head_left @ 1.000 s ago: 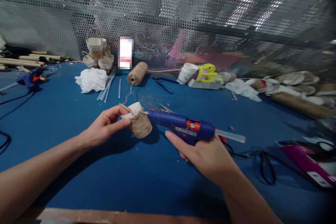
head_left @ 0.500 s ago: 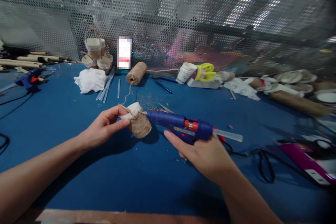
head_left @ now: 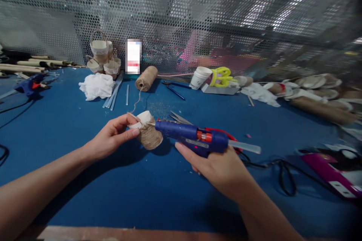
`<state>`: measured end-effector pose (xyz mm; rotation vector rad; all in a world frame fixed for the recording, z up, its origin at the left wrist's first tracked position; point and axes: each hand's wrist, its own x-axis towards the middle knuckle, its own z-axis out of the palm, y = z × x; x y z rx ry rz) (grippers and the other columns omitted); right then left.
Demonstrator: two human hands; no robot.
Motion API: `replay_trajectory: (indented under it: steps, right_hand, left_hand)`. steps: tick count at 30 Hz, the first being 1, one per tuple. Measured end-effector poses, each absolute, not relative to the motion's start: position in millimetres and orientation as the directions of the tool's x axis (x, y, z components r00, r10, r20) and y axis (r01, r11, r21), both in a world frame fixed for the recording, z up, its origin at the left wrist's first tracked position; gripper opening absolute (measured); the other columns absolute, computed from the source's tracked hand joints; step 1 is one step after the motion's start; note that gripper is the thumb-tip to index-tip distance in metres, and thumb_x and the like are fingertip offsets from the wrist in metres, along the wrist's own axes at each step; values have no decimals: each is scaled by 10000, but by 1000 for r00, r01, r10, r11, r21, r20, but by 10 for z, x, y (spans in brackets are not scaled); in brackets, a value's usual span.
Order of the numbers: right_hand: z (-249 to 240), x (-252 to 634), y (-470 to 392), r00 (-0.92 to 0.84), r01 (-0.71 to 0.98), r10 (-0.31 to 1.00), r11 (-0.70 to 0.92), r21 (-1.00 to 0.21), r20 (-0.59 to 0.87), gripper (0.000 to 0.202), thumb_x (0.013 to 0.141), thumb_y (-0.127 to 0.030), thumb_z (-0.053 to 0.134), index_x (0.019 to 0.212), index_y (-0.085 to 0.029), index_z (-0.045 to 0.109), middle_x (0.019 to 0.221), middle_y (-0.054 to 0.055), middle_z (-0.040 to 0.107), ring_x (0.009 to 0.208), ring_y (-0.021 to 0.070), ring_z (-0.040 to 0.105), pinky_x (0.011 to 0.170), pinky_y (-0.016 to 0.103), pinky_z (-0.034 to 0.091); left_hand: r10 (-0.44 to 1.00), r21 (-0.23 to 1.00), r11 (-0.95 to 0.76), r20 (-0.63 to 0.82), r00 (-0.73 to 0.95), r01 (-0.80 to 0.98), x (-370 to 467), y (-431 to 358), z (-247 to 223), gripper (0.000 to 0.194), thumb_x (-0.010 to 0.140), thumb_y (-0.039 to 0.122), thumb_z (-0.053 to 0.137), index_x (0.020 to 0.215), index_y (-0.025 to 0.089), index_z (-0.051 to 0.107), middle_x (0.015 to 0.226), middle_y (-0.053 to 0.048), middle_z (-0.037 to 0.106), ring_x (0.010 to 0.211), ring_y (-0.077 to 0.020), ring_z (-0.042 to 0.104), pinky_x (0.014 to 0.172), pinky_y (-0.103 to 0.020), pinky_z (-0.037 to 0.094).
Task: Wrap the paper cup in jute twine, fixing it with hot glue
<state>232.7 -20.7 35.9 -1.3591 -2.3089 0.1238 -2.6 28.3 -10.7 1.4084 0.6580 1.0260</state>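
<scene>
My left hand (head_left: 120,131) pinches the white rim of a paper cup (head_left: 151,135) whose side is wrapped in brown twine. The cup is tilted above the blue table. A strand of twine runs from the cup back to a twine spool (head_left: 146,78). My right hand (head_left: 216,163) is closed round the grip of a blue hot glue gun (head_left: 183,131). A clear glue stick (head_left: 245,146) sticks out of the gun's back. The metal nozzle points left and meets the wrapped side just below the white rim. Scissors (head_left: 181,118) lie partly hidden behind the gun.
Twine-wrapped cups (head_left: 100,56) stand stacked at the back left, beside white cloth (head_left: 97,86) and glue sticks (head_left: 114,94). Pliers (head_left: 175,91) and a white cup (head_left: 200,78) lie further right. The gun's black cord leads toward a purple power strip (head_left: 328,173). Another glue gun (head_left: 28,86) lies left.
The glue gun's nozzle has moved slightly left and down across the wrapped cup. More of the scissors shows behind the gun. My left hand keeps its hold on the cup.
</scene>
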Motion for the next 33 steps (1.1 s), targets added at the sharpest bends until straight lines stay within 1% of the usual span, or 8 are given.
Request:
replay_trajectory:
  steps: [2,4,8,12,14,21,26,33]
  right_hand:
    - [362,2336,-204,-323,815,916,397,-422,238,325,812,-339,470,525,-241,585,366,-35,507,350,130,502,436,253,436]
    - [371,2341,-195,-233,819,956,292,-493,179,385,798,-368,497,436,-238,483,362,-33,498,347,131,504,428,256,438]
    - [414,2315,-163,-213,797,960,279,-535,183,366,760,-356,520,418,-242,455,351,-35,476,367,144,509,456,273,450]
    - [458,2266,-151,-52,741,997,81,-667,64,398,731,-387,553,400,-233,395,343,-39,468,337,128,492,433,260,456]
    - [466,2254,-155,-22,709,1000,26,-704,15,397,721,-407,565,410,-232,393,348,-41,469,337,123,493,430,249,463]
    - [468,2234,-155,6,662,1000,10,-750,19,355,690,-395,595,436,-229,411,333,-49,453,314,115,469,406,235,459]
    - [487,2236,-156,-19,637,1000,-1,-771,-16,269,692,-379,580,506,-230,454,364,-54,468,352,130,524,413,227,473]
    - [454,2250,-187,-51,679,999,39,-733,5,375,722,-398,575,437,-227,401,345,-50,454,330,113,483,408,229,452]
  left_hand:
    - [868,973,-117,198,455,-199,-27,285,-110,92,778,226,602,722,163,563,790,-9,558,759,-124,519,730,-251,414]
    - [868,971,-110,197,456,-210,-27,286,-114,86,778,222,600,728,164,563,793,-15,563,756,-128,520,723,-253,420]
    - [872,971,-99,190,451,-218,-26,282,-112,83,770,219,608,721,165,569,800,-16,568,753,-130,519,721,-254,421]
    - [875,969,-101,194,443,-226,-23,274,-100,85,764,225,617,721,164,577,791,-10,569,744,-127,520,719,-252,415]
    - [874,969,-105,197,443,-225,-21,275,-95,88,764,229,617,720,164,578,780,-8,564,740,-126,520,716,-251,415]
    - [876,970,-111,199,439,-219,-19,277,-87,105,760,245,624,719,161,576,779,-11,563,736,-126,523,712,-252,424]
    - [877,969,-107,198,438,-223,-16,274,-86,102,755,240,629,709,163,578,773,-7,563,732,-123,523,712,-254,428]
    - [874,970,-129,209,439,-205,-17,286,-108,108,766,237,617,716,154,569,766,-20,558,748,-133,524,709,-263,428]
